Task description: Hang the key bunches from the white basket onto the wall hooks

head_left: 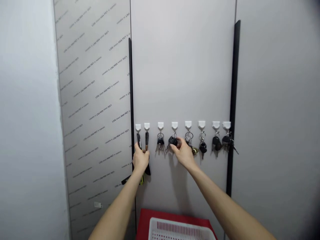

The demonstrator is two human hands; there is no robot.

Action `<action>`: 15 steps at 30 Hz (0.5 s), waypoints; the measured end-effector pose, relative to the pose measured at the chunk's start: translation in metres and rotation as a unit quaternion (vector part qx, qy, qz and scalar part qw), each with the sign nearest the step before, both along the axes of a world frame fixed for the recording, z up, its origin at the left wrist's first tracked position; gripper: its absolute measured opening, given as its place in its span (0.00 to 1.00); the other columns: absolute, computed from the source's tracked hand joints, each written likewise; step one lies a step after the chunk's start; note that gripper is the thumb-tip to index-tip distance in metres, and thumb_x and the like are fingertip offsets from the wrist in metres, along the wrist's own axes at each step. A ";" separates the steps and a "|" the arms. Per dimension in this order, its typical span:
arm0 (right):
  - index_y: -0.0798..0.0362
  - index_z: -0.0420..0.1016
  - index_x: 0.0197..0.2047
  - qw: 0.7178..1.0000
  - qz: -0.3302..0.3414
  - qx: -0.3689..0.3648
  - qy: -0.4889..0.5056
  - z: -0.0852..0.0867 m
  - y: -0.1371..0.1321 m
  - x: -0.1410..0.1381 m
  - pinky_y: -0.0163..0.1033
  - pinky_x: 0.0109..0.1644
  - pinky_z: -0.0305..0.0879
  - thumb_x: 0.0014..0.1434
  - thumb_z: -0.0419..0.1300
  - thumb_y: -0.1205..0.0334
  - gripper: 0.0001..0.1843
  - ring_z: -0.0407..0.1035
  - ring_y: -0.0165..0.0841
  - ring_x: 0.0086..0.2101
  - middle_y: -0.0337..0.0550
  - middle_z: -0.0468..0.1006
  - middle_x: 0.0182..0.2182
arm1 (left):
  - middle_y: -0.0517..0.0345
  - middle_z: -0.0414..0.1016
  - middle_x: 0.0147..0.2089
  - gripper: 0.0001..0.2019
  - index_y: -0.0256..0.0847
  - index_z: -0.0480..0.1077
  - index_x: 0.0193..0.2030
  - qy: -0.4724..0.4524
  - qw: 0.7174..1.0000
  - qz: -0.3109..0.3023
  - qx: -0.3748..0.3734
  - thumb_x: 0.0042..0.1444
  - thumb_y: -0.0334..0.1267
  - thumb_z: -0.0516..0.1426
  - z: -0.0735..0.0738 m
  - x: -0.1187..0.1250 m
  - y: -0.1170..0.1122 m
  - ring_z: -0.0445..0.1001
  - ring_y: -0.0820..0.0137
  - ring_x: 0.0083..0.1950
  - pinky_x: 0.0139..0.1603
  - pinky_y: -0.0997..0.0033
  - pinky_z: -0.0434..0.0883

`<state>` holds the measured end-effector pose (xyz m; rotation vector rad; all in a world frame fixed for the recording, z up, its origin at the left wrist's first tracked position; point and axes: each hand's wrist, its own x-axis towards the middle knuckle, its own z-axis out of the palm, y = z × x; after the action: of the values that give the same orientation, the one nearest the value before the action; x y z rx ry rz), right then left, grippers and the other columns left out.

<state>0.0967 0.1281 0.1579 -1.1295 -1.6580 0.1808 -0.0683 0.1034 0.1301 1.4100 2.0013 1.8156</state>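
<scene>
My left hand (pixel 141 159) is closed around the lower part of a black strap (pixel 139 140) that hangs from the leftmost white hook (pixel 138 127). Beside it, touching or nearly touching my fingers, hangs a second dark strap (pixel 146 138) with a brown end. Below that hand a black flat piece (pixel 148 170) and a yellow-green piece (pixel 142 180) show; what they belong to is partly hidden. My right hand (pixel 184 153) pinches a bunch of black-headed keys (pixel 173 140), whose ring hangs from a white hook (pixel 174 125).
Left of those keys hangs another key bunch (pixel 160 141); to the right are brass-coloured keys (pixel 194 150) and several black-headed bunches (pixel 217 143). Long black handles (pixel 235 100) run down the panel edges. Below stands a white basket (pixel 183 224) on a red surface (pixel 145 216).
</scene>
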 end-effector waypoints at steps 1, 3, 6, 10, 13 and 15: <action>0.58 0.62 0.40 1.000 -0.006 -0.006 -0.002 0.002 0.002 -0.001 0.37 0.32 0.57 0.43 0.48 0.57 0.20 0.62 0.32 0.27 0.43 0.69 0.24 | 0.57 0.66 0.29 0.17 0.39 0.56 0.39 0.006 1.000 -0.003 0.004 0.40 0.36 0.51 0.002 0.000 0.000 0.65 0.71 0.31 0.31 0.72 0.61; 0.58 0.64 0.35 1.000 0.000 -0.012 0.005 0.008 0.004 0.000 0.35 0.29 0.57 0.44 0.47 0.57 0.17 0.62 0.30 0.24 0.42 0.67 0.21 | 0.61 0.63 0.23 0.06 0.39 0.59 0.29 0.007 0.999 -0.028 0.036 0.41 0.35 0.48 0.011 -0.004 -0.004 0.63 0.74 0.25 0.26 0.76 0.60; 0.58 0.63 0.34 0.999 0.019 0.017 0.039 0.025 0.000 0.005 0.32 0.26 0.56 0.44 0.45 0.56 0.17 0.61 0.28 0.22 0.40 0.67 0.21 | 0.66 0.55 0.16 0.03 0.39 0.55 0.22 -0.049 0.990 -0.095 0.095 0.42 0.36 0.47 0.034 -0.012 -0.012 0.57 0.79 0.17 0.18 0.80 0.56; 0.56 0.63 0.32 0.996 0.023 0.065 0.051 0.057 -0.008 0.007 0.30 0.23 0.54 0.45 0.42 0.55 0.16 0.60 0.26 0.20 0.38 0.66 0.20 | 0.68 0.51 0.16 0.04 0.39 0.53 0.21 -0.098 0.966 -0.184 0.155 0.43 0.35 0.45 0.074 -0.010 -0.019 0.52 0.82 0.14 0.14 0.83 0.52; 0.57 0.64 0.26 0.999 0.035 0.003 -0.034 0.070 -0.011 0.008 0.29 0.19 0.52 0.44 0.44 0.57 0.14 0.58 0.25 0.16 0.37 0.64 0.15 | 0.68 0.52 0.13 0.06 0.38 0.52 0.17 -0.039 0.977 -0.208 0.008 0.40 0.31 0.48 0.091 -0.008 -0.022 0.52 0.82 0.13 0.14 0.82 0.50; 0.57 0.64 0.22 0.992 0.043 -0.073 -0.093 0.072 -0.012 0.012 0.29 0.17 0.50 0.43 0.45 0.58 0.13 0.56 0.25 0.13 0.36 0.60 0.11 | 0.67 0.52 0.11 0.07 0.37 0.52 0.15 -0.008 0.969 -0.229 -0.090 0.36 0.28 0.50 0.092 -0.012 -0.025 0.52 0.81 0.12 0.13 0.81 0.48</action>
<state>0.1091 0.1160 0.2296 -1.2165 -1.8856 0.2620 -0.0801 0.0780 0.2221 1.6232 1.6052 1.4046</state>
